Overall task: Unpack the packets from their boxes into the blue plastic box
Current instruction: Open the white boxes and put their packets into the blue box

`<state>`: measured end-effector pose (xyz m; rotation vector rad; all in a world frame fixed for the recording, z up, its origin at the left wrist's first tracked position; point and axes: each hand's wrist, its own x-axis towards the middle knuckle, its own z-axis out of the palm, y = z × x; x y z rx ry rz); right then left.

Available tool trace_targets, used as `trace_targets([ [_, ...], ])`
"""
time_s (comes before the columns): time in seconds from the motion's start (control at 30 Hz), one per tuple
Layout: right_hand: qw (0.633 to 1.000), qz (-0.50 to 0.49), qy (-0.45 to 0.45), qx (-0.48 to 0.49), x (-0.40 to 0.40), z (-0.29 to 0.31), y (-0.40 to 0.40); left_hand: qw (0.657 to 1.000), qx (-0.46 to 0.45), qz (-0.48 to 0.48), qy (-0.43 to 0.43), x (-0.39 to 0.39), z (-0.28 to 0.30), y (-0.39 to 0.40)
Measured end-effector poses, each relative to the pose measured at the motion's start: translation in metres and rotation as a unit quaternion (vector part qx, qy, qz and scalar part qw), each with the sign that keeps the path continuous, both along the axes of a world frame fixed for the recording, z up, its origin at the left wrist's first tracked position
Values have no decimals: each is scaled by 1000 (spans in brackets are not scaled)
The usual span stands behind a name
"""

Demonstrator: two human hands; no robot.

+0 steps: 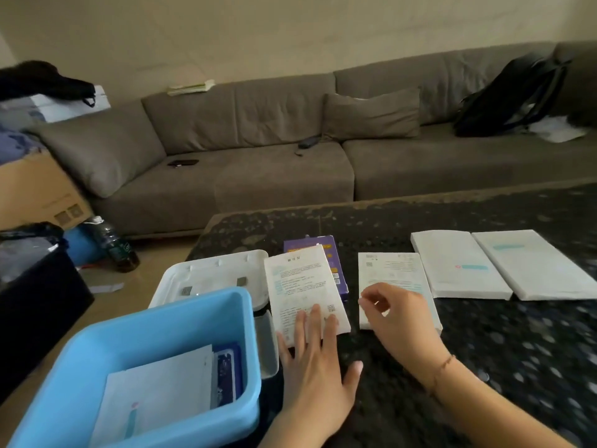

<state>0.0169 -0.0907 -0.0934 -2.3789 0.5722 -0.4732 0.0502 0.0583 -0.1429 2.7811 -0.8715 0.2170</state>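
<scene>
Packets and their flat boxes are laid in a row on the dark speckled table (pixel 484 350): a white box (pixel 305 294) overlapping a purple box (pixel 336 253), a second white box (pixel 392 279) just beside it, and two larger white boxes (pixel 458 270) (pixel 536 263) farther right. All are judged light, thin and fairly stiff, with smooth card faces that may slide, so an edge or end flap is best pinched. Some white packets (pixel 155 392) are already held in the blue plastic box (pixel 97 344), at the table's near left. The left hand (pixel 315 367) is spread flat, fingers resting on the first white box's near end. The right hand (pixel 397 315) is held loosely curled over the second box; nothing is seen gripped by it.
</scene>
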Motion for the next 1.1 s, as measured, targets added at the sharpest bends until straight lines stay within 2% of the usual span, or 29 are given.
trace_targets([
  [0.03,998,-11,-18,-52,-8,1,-5,1000,8,4,16,0,-5,-1],
  [0.1,991,-57,5,-124,-23,-4,-21,999,23,-1,34,1,-8,-2],
  [0.17,987,-104,66,-104,-34,-9,-36,998,42,-29,32,-1,-6,-7],
  [0.27,983,-128,115,-58,-45,-20,-44,997,34,-70,-18,-2,1,-26],
  [0.63,964,-177,183,-81,-47,-42,-46,997,27,-66,-6,-8,5,-51],
  [0.77,965,-191,173,-55,-44,-44,-45,997,10,-76,-10,1,-5,-45],
  [0.87,967,-203,151,-31,-42,-44,-41,995,-9,-82,-56,1,-16,-45],
  [0.97,974,-210,87,15,-44,-48,-37,992,-29,-96,-81,-2,-17,-45],
  [1.1,969,-211,-23,127,-54,-42,-33,988,-56,-111,-91,-9,-13,-38],
])
